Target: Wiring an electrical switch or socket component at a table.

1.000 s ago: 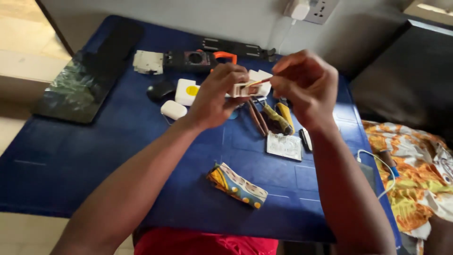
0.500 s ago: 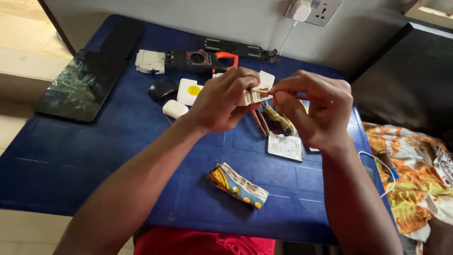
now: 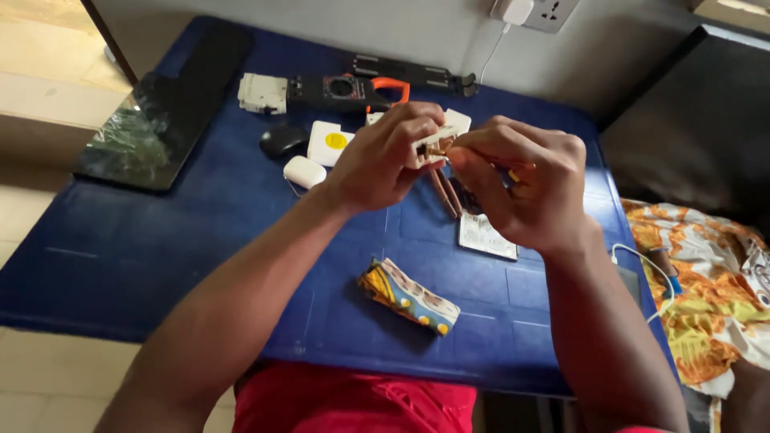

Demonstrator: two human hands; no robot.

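Observation:
Over the middle of a blue table [image 3: 160, 265], my left hand [image 3: 383, 159] grips a small white plug-like electrical part [image 3: 453, 127] with brass metal showing on its face. My right hand [image 3: 533, 192] pinches at that brass spot from the right, its fingers closed around a thin tool with a yellow bit [image 3: 513, 175] showing. The two hands touch at the part. Under them lie brown rod-like pieces [image 3: 443, 192] and a white card [image 3: 486, 236].
A black-and-orange clamp meter [image 3: 345, 90], a white breaker [image 3: 261, 92], a black mouse [image 3: 281, 140], a white pad with a yellow dot [image 3: 329, 143] and a white case [image 3: 305, 171] sit at the back. A dark tablet [image 3: 152, 128] lies at the left, a folded colourful packet [image 3: 409, 297] near me.
Both hands have dropped a little towards the table. My right hand has closed in from the right, and its fingertips now meet the white part.

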